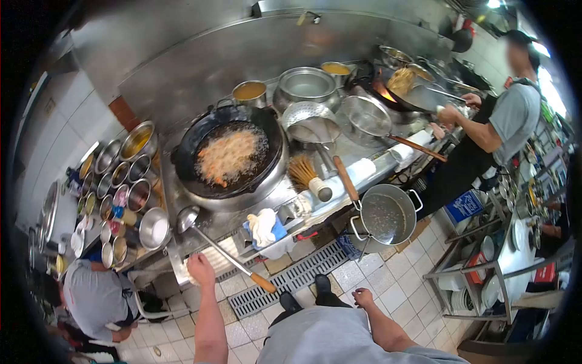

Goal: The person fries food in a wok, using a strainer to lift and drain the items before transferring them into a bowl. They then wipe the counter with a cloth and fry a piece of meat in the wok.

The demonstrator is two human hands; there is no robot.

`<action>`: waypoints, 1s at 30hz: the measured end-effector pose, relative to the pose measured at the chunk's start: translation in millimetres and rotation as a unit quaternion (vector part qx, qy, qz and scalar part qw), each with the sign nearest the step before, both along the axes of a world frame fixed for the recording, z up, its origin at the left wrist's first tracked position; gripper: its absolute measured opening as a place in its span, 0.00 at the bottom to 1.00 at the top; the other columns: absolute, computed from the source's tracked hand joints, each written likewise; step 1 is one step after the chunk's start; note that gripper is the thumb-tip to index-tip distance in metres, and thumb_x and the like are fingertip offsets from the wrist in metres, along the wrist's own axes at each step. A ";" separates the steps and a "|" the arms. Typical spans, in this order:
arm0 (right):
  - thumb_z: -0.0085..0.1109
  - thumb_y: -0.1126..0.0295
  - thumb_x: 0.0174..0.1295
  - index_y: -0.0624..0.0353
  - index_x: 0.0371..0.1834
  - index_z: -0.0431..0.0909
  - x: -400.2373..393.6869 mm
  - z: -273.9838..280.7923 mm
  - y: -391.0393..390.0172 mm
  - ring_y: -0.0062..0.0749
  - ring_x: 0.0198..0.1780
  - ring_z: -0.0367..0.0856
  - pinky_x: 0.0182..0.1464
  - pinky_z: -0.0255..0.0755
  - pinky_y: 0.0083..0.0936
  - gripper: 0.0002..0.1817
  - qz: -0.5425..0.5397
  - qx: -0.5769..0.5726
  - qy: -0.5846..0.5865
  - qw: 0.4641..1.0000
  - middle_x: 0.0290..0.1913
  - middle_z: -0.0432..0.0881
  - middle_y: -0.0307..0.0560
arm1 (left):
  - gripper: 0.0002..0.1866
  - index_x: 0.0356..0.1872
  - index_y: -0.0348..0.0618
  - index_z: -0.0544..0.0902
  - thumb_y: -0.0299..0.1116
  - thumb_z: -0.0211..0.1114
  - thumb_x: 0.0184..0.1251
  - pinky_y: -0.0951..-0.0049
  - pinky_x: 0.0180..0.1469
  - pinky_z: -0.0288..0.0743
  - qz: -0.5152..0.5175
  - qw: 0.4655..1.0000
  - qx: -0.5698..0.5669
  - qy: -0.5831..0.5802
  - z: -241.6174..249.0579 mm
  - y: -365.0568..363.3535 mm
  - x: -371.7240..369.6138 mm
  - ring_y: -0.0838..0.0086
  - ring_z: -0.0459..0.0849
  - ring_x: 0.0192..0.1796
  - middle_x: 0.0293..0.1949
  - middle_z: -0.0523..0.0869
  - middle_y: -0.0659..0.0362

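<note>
Left hand, which I view through the head camera at the lower left of centre, sits at the counter's front edge with its fingers bent downward; from my end I cannot tell whether it grips the pale cloth there. Over to the lower right of centre, I have the right hand hanging above the tiled floor, fingers loosely curled, with nothing that I can see in them.

Just beside the left hand, I make out a ladle slanting across the counter edge, its wooden handle jutting out over the floor. Above it, left of centre, my feed shows a wok of bubbling oil with a mass of golden food in it. To the wok's right I pick out a bristle brush and a perforated skimmer. A deep pot stands right of centre, near the counter front.

Farther left, I see metal bowls crowded together, one with white contents. At the upper right, a co-worker stands at another wok, flame beside it; at the lower left I see another person in grey.
</note>
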State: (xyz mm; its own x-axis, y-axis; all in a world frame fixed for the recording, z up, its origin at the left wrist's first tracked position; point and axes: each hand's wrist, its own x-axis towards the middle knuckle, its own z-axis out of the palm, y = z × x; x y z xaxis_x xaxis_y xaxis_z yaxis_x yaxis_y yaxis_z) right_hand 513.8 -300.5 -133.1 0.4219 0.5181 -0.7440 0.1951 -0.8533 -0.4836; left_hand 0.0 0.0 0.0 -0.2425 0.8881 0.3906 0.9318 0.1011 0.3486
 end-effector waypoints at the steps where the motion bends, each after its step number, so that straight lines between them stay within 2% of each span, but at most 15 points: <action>1: 0.64 0.61 0.61 0.61 0.57 0.77 -12.1 7.8 4.9 0.37 0.26 0.86 0.22 0.82 0.35 0.23 -0.025 -0.004 0.011 1.000 0.32 0.85 0.54 | 0.15 0.36 0.37 0.84 0.39 0.56 0.70 0.53 0.47 0.71 0.024 0.999 0.016 -0.026 2.4 7.4 -2.5 0.49 0.79 0.43 0.37 0.83 0.46; 2: 0.63 0.61 0.61 0.62 0.57 0.77 -20.6 12.3 11.4 0.37 0.26 0.86 0.22 0.82 0.34 0.23 -0.049 -0.009 0.022 0.999 0.32 0.85 0.54 | 0.15 0.34 0.36 0.83 0.39 0.55 0.70 0.53 0.47 0.71 0.049 0.997 0.031 -0.052 5.1 13.9 -3.8 0.49 0.79 0.42 0.36 0.84 0.46; 3: 0.64 0.63 0.61 0.63 0.55 0.78 7.1 30.3 -33.2 0.37 0.26 0.86 0.23 0.83 0.34 0.21 -0.047 -0.035 -0.008 0.998 0.32 0.84 0.53 | 0.15 0.34 0.36 0.83 0.39 0.55 0.70 0.53 0.47 0.71 0.042 0.996 0.003 -0.078 -11.1 -16.6 22.0 0.49 0.79 0.42 0.36 0.84 0.46; 5: 0.64 0.63 0.61 0.63 0.53 0.79 -11.4 13.7 -38.1 0.36 0.26 0.86 0.24 0.83 0.33 0.20 -0.031 -0.033 -0.018 0.999 0.32 0.84 0.53 | 0.17 0.32 0.35 0.83 0.39 0.53 0.72 0.52 0.46 0.70 0.106 0.989 0.010 -0.099 -3.6 -4.2 16.1 0.49 0.79 0.42 0.36 0.84 0.46; 10: 0.65 0.61 0.59 0.60 0.51 0.82 -26.6 -20.9 -86.9 0.31 0.26 0.86 0.27 0.81 0.29 0.19 0.021 -0.038 -0.081 0.996 0.33 0.86 0.52 | 0.21 0.34 0.37 0.82 0.44 0.49 0.74 0.48 0.40 0.69 0.159 0.977 0.021 -0.139 -4.6 10.1 12.3 0.46 0.80 0.36 0.31 0.84 0.45; 12: 0.65 0.56 0.57 0.59 0.49 0.83 -27.1 -24.7 -109.5 0.37 0.33 0.87 0.37 0.81 0.32 0.22 0.018 -0.034 -0.107 0.994 0.35 0.87 0.55 | 0.21 0.35 0.37 0.82 0.45 0.49 0.74 0.48 0.40 0.69 0.179 0.975 0.008 -0.130 -2.0 11.1 13.3 0.45 0.80 0.36 0.32 0.85 0.45; 13: 0.65 0.56 0.57 0.59 0.49 0.83 -27.4 -13.8 -112.5 0.37 0.33 0.87 0.37 0.81 0.32 0.22 0.016 -0.032 -0.106 0.994 0.35 0.87 0.55 | 0.22 0.35 0.38 0.82 0.46 0.48 0.74 0.47 0.40 0.69 0.205 0.971 0.000 -0.126 -0.2 13.3 14.6 0.45 0.81 0.37 0.32 0.85 0.44; 15: 0.64 0.51 0.55 0.59 0.49 0.84 -24.8 15.9 -127.3 0.47 0.43 0.86 0.47 0.79 0.36 0.25 0.084 -0.019 -0.135 0.987 0.39 0.86 0.59 | 0.22 0.36 0.39 0.82 0.47 0.48 0.74 0.47 0.40 0.70 0.214 0.968 0.000 -0.128 3.8 13.9 18.7 0.44 0.81 0.37 0.33 0.85 0.44; 16: 0.63 0.49 0.54 0.58 0.45 0.85 -21.1 21.7 -135.1 0.54 0.49 0.83 0.52 0.76 0.41 0.25 0.102 -0.020 -0.102 0.989 0.42 0.86 0.60 | 0.22 0.36 0.39 0.82 0.48 0.48 0.74 0.47 0.40 0.70 0.226 0.966 -0.001 -0.129 7.2 13.3 20.2 0.44 0.82 0.38 0.34 0.85 0.44; 17: 0.63 0.49 0.54 0.58 0.45 0.85 -19.5 26.8 -143.3 0.54 0.49 0.83 0.52 0.76 0.41 0.25 0.102 -0.017 -0.100 0.990 0.42 0.86 0.60 | 0.22 0.36 0.39 0.82 0.48 0.48 0.74 0.47 0.40 0.70 0.225 0.966 0.002 -0.128 10.7 12.7 22.1 0.44 0.82 0.38 0.34 0.85 0.44; 19: 0.61 0.54 0.57 0.59 0.46 0.84 -22.4 37.1 -159.8 0.52 0.49 0.84 0.54 0.77 0.40 0.22 0.178 0.007 -0.107 0.978 0.45 0.84 0.62 | 0.22 0.36 0.39 0.83 0.47 0.49 0.73 0.48 0.40 0.71 0.239 0.965 0.001 -0.106 16.8 12.1 29.7 0.45 0.82 0.38 0.34 0.86 0.44; 20: 0.61 0.54 0.57 0.59 0.46 0.84 -25.5 41.5 -166.2 0.52 0.49 0.84 0.54 0.77 0.40 0.22 0.173 0.007 -0.106 0.979 0.45 0.84 0.62 | 0.22 0.36 0.39 0.83 0.47 0.49 0.73 0.48 0.40 0.71 0.233 0.967 0.001 -0.104 17.0 13.3 30.0 0.45 0.82 0.38 0.34 0.86 0.44; 22: 0.61 0.49 0.60 0.58 0.57 0.79 -26.4 51.5 -177.9 0.47 0.55 0.81 0.57 0.74 0.39 0.29 0.107 -0.115 0.005 0.988 0.53 0.83 0.59 | 0.22 0.35 0.38 0.83 0.46 0.50 0.73 0.48 0.40 0.72 0.227 0.970 -0.016 -0.087 13.4 14.4 28.6 0.45 0.82 0.38 0.34 0.86 0.44; 24: 0.61 0.49 0.60 0.58 0.58 0.79 -28.3 65.8 -187.6 0.47 0.55 0.81 0.57 0.73 0.39 0.29 0.036 -0.163 0.089 0.982 0.53 0.82 0.59 | 0.21 0.34 0.38 0.83 0.46 0.50 0.72 0.48 0.40 0.72 0.217 0.973 -0.011 -0.081 11.5 14.6 29.7 0.45 0.82 0.37 0.33 0.86 0.44; 30: 0.61 0.48 0.60 0.58 0.58 0.78 -28.2 127.1 -168.9 0.47 0.55 0.80 0.58 0.73 0.39 0.30 -0.145 -0.101 0.219 0.960 0.54 0.82 0.58 | 0.19 0.30 0.37 0.82 0.42 0.53 0.71 0.47 0.39 0.72 0.196 0.980 0.007 -0.029 12.2 12.8 35.3 0.45 0.82 0.36 0.31 0.85 0.43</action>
